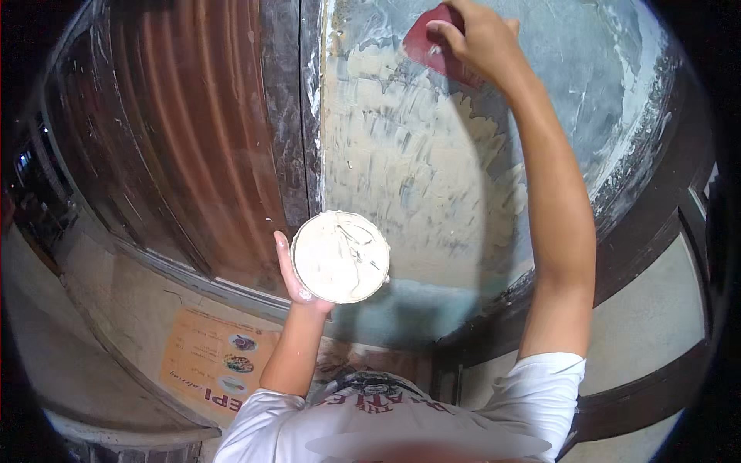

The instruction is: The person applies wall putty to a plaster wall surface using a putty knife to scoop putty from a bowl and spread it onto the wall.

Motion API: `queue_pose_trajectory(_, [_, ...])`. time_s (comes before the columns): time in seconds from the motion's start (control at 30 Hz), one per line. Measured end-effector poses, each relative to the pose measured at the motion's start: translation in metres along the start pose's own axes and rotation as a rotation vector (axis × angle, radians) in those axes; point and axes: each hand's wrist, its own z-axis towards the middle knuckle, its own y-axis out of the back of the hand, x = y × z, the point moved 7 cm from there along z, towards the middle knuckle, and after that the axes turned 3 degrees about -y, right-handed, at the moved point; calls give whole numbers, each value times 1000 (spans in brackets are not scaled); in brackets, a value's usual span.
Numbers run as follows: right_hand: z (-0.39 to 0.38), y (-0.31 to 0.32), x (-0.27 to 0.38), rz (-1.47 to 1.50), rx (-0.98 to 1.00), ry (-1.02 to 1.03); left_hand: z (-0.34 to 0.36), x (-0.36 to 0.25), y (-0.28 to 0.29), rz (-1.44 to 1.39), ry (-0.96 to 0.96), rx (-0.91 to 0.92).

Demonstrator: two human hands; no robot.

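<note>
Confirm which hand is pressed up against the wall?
The right hand, holding the red scraper on the wall; the left hand holds the round tub lower down.

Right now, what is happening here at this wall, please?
A person is spreading pale putty on a wall panel. The right hand presses a red scraper flat against the upper part of the panel. The left hand holds a round container of putty lower down. Pale streaks cover the left of the panel; the upper right looks bare grey.
</note>
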Motion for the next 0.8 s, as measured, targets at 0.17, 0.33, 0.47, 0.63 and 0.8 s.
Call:
queue_pose_trajectory(0.17, [4,14,-13,118,-61,-38,-1,0,-2,-3,-8,20])
queue_pose_trajectory(0.33, [-10,8,3,-5,23,-1,0,2,1,-13,-4,-21])
queue_pose_trajectory(0.47, [-1,24,-16,68,-43,-75,0,5,-11,-10,23,13])
queue_pose_trajectory(0.63, [-13,44,-25,284,-45,-172,5,3,-17,-41,-8,-1])
queue_pose_trajectory(0.8, [-51,69,48,299,62,280,18,5,-33,-26,13,31])
